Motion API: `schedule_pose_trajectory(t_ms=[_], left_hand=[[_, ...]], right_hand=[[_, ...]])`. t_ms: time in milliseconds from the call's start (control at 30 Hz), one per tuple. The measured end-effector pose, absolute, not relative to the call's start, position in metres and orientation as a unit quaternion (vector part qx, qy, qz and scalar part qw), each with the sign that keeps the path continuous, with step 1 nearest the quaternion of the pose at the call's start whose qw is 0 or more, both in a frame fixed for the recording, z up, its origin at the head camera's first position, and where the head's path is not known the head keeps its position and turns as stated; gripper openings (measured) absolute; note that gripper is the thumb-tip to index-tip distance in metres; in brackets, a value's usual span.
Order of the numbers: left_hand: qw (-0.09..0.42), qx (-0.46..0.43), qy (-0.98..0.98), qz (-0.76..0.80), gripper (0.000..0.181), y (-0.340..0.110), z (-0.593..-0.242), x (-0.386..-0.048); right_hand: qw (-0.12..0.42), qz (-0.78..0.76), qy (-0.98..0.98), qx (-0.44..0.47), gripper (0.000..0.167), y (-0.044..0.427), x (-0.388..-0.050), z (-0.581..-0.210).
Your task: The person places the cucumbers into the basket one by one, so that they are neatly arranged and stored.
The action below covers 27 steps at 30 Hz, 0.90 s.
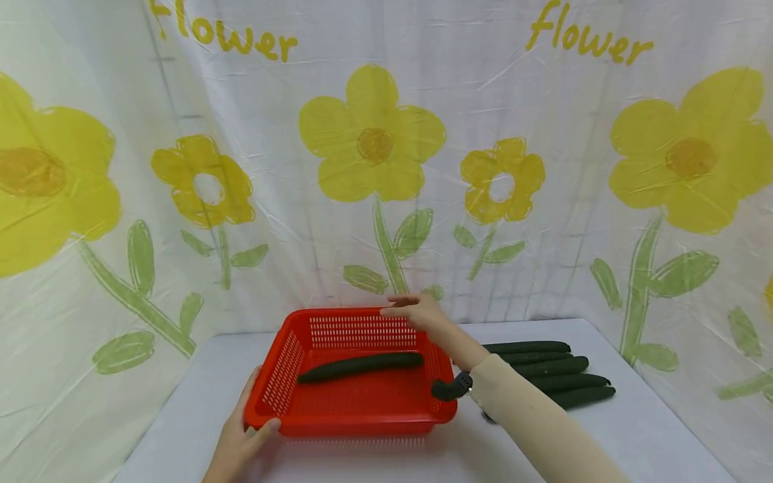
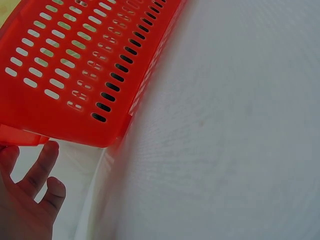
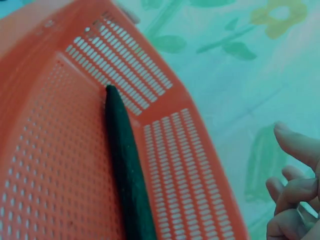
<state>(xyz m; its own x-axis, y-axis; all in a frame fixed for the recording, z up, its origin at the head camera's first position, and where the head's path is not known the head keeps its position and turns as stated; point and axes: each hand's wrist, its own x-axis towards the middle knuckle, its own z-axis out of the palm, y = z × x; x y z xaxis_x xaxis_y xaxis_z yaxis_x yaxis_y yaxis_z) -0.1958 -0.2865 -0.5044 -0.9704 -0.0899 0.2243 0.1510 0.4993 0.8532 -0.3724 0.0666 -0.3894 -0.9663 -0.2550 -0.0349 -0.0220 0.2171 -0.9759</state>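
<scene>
Cucumber (image 1: pixel 362 365) lies on the floor of the red basket (image 1: pixel 350 424), running from side to side on a slight slant, with its left end close to the left wall. The hands differ in what they do. The left hand (image 1: pixel 238 433) grips the near left corner of the basket, thumb on the front edge and fingers along the outside of the left wall. The right hand (image 1: pixel 423 314) is empty, its fingers loosely bent at the far right of the basket; the right wrist view shows it apart from the rim, with a gap between thumb and fingers.

Four more cucumbers (image 1: pixel 552 367) lie side by side on the white tabletop (image 1: pixel 187 402), right of the basket and partly hidden by the pale sleeve (image 1: pixel 519 406). A dark device (image 1: pixel 462 385) sits at the right wrist. Behind hangs a sheet (image 1: pixel 272 134) printed with yellow flowers and the word "flower".
</scene>
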Motion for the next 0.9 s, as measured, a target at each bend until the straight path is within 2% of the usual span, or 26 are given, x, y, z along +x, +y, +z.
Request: schedule_pose_trajectory(t_ms=[233,567,900], left_hand=[[0.111,-0.011,-0.859,-0.499,0.093,-0.288,-0.505,-0.196],[0.111,-0.013,-0.855,-0.506,0.093,-0.287,-0.505,-0.197],[0.117,-0.014,-0.861,-0.495,0.093,-0.289,-0.507,-0.194]], right_hand=[[0.085,-0.614,0.78,-0.09,0.047,0.105,-0.355,-0.387],[0.057,-0.584,0.806,-0.079,0.059,0.157,-0.327,-0.403],[0.015,-0.556,0.828,-0.069,0.052,0.203,-0.299,-0.431]])
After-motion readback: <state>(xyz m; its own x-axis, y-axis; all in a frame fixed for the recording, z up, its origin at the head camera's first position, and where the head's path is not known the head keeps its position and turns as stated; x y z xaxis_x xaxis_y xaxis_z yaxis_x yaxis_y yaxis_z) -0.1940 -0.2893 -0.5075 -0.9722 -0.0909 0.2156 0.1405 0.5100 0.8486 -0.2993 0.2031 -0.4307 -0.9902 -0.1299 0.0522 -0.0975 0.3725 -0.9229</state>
